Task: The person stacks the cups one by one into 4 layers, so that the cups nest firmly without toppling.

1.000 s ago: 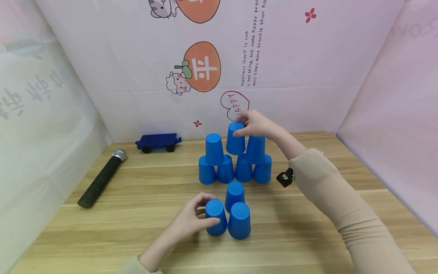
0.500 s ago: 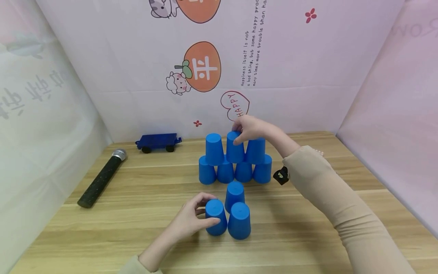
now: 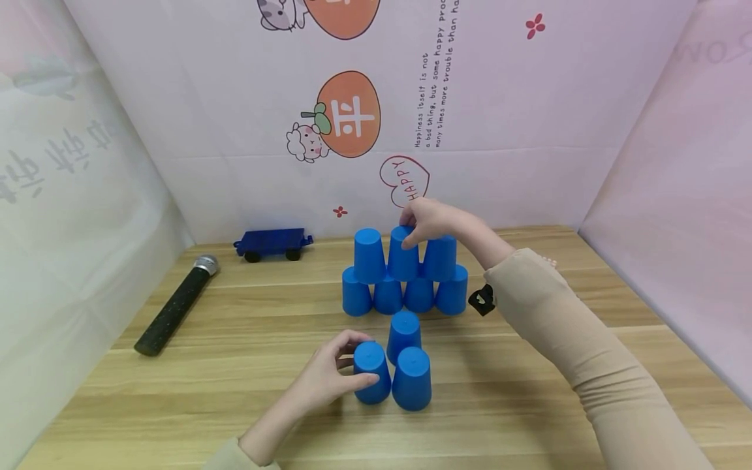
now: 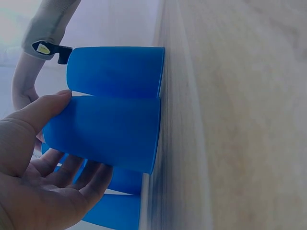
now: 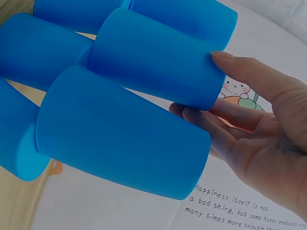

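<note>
Upside-down blue plastic cups stand in two groups. At the back, a row of several cups [image 3: 356,292] carries an upper row of three. My right hand [image 3: 431,219] pinches the top of the middle upper cup [image 3: 404,266], between a left cup [image 3: 368,256] and a right cup [image 3: 439,261]. In the right wrist view the thumb and fingers straddle this cup [image 5: 153,57]. Nearer to me, three cups stand on the table; my left hand [image 3: 329,369] holds the front left one [image 3: 371,356], thumb and fingers on opposite sides. Beside it are the front right cup [image 3: 412,385] and one behind [image 3: 404,333].
A black microphone [image 3: 176,307] with a silver head lies on the left of the wooden table [image 3: 264,307]. A blue toy wagon [image 3: 273,241] stands by the back wall. White printed cloth [image 3: 235,130] hangs around the table. A black device [image 3: 482,299] shows beside the right sleeve.
My right hand has lowered the cup from above the gap into the middle of the upper row, and still grips it. The left hand has kept its place on the front left cup.
</note>
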The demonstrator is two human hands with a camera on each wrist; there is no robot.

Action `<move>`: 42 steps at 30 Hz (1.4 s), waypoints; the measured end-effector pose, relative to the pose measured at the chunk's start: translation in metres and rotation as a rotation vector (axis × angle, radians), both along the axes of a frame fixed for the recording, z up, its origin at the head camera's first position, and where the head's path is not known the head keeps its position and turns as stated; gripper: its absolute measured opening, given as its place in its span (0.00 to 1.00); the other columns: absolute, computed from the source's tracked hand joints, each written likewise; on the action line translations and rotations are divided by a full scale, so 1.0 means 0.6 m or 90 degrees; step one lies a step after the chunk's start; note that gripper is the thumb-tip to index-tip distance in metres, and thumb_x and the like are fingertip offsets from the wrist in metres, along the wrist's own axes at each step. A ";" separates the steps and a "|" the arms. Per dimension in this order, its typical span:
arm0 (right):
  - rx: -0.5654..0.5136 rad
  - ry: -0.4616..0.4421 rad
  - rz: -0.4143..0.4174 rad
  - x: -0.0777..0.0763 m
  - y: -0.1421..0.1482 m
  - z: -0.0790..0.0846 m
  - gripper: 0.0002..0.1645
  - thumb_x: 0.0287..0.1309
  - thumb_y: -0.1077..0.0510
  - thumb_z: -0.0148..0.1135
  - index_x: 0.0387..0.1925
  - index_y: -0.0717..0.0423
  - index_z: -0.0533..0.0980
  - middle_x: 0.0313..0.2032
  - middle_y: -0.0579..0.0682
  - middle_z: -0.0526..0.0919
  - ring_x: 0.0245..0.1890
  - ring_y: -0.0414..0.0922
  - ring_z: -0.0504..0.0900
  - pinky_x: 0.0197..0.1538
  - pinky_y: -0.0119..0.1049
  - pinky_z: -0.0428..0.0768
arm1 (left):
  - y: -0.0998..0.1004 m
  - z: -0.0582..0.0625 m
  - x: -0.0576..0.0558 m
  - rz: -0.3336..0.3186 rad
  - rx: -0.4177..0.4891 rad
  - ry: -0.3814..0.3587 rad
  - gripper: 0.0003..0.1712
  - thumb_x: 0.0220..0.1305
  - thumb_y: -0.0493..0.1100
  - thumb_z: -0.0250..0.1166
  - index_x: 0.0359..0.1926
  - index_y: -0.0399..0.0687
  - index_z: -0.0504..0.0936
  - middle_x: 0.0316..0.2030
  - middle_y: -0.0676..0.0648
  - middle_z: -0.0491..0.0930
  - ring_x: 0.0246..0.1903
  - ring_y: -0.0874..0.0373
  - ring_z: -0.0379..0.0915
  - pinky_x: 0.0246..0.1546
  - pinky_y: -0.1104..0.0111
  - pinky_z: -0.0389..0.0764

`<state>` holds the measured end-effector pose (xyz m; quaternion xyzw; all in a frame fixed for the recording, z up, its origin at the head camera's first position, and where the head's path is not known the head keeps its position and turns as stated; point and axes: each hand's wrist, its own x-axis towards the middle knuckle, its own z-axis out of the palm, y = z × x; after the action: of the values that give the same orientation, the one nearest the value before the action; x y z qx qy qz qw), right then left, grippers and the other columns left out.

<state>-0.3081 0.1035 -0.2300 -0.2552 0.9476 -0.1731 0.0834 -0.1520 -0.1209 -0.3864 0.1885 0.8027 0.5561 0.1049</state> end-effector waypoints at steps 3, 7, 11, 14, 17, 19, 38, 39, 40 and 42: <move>0.006 0.002 0.000 0.000 0.000 0.002 0.29 0.51 0.56 0.69 0.53 0.66 0.74 0.51 0.63 0.79 0.52 0.56 0.79 0.56 0.50 0.77 | 0.000 0.000 0.000 0.000 -0.001 0.000 0.30 0.55 0.47 0.69 0.57 0.42 0.70 0.53 0.43 0.76 0.54 0.48 0.73 0.56 0.52 0.75; 0.010 0.002 -0.001 -0.001 -0.001 0.004 0.29 0.52 0.56 0.69 0.53 0.66 0.73 0.51 0.63 0.79 0.52 0.56 0.79 0.57 0.50 0.77 | 0.000 -0.001 -0.001 0.000 -0.001 0.000 0.30 0.55 0.47 0.69 0.56 0.43 0.71 0.53 0.43 0.76 0.54 0.49 0.72 0.57 0.52 0.75; 0.013 0.004 0.000 -0.002 -0.002 0.005 0.29 0.52 0.56 0.69 0.53 0.66 0.73 0.52 0.63 0.79 0.52 0.56 0.79 0.57 0.50 0.77 | 0.000 0.000 -0.002 0.001 0.003 -0.002 0.30 0.55 0.47 0.70 0.56 0.44 0.71 0.53 0.44 0.75 0.54 0.49 0.72 0.56 0.52 0.75; 0.017 0.007 0.002 -0.002 -0.002 0.005 0.30 0.52 0.56 0.69 0.54 0.66 0.73 0.52 0.63 0.79 0.52 0.56 0.78 0.57 0.50 0.77 | 0.000 0.000 -0.002 0.001 0.005 -0.005 0.30 0.55 0.47 0.70 0.57 0.43 0.71 0.53 0.44 0.76 0.55 0.49 0.72 0.56 0.52 0.75; 0.017 0.003 0.003 -0.001 -0.001 0.005 0.32 0.52 0.55 0.69 0.55 0.67 0.72 0.53 0.63 0.78 0.54 0.57 0.78 0.58 0.51 0.76 | -0.001 0.000 -0.002 -0.001 0.007 -0.008 0.30 0.55 0.47 0.70 0.57 0.43 0.70 0.53 0.43 0.75 0.55 0.48 0.72 0.56 0.52 0.75; 0.011 -0.002 0.004 -0.001 0.001 0.005 0.34 0.51 0.55 0.69 0.57 0.67 0.70 0.55 0.64 0.76 0.55 0.58 0.77 0.58 0.51 0.76 | -0.001 0.000 -0.002 -0.003 0.009 -0.012 0.30 0.55 0.46 0.70 0.57 0.43 0.70 0.53 0.43 0.75 0.55 0.48 0.73 0.56 0.52 0.75; -0.161 0.106 0.036 0.079 0.077 -0.013 0.43 0.57 0.52 0.64 0.69 0.59 0.56 0.68 0.61 0.60 0.67 0.61 0.60 0.65 0.59 0.64 | -0.024 0.000 -0.003 0.030 0.002 -0.017 0.30 0.53 0.50 0.71 0.56 0.47 0.73 0.52 0.45 0.77 0.53 0.49 0.74 0.56 0.53 0.76; -0.168 0.105 0.034 0.086 0.082 -0.018 0.42 0.57 0.52 0.64 0.69 0.59 0.56 0.68 0.61 0.60 0.68 0.60 0.60 0.65 0.59 0.64 | -0.026 0.001 -0.003 0.033 0.002 -0.015 0.30 0.53 0.50 0.71 0.56 0.48 0.73 0.52 0.45 0.76 0.53 0.49 0.74 0.56 0.53 0.76; -0.178 0.101 0.035 0.094 0.087 -0.024 0.42 0.58 0.53 0.64 0.69 0.59 0.56 0.68 0.60 0.60 0.68 0.60 0.60 0.66 0.58 0.64 | -0.028 0.003 -0.004 0.037 0.002 -0.011 0.30 0.53 0.50 0.71 0.56 0.49 0.73 0.52 0.45 0.77 0.53 0.49 0.74 0.56 0.54 0.76; -0.201 0.085 0.032 0.109 0.097 -0.037 0.41 0.58 0.54 0.63 0.68 0.60 0.57 0.68 0.60 0.60 0.68 0.60 0.59 0.66 0.58 0.63 | -0.033 0.008 -0.006 0.043 0.002 0.004 0.29 0.54 0.49 0.71 0.56 0.48 0.73 0.52 0.45 0.76 0.53 0.49 0.73 0.56 0.54 0.76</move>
<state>-0.2425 0.1619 -0.2522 -0.3000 0.9053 -0.3004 -0.0169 -0.1553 -0.1409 -0.3813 0.1629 0.8080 0.5601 0.0831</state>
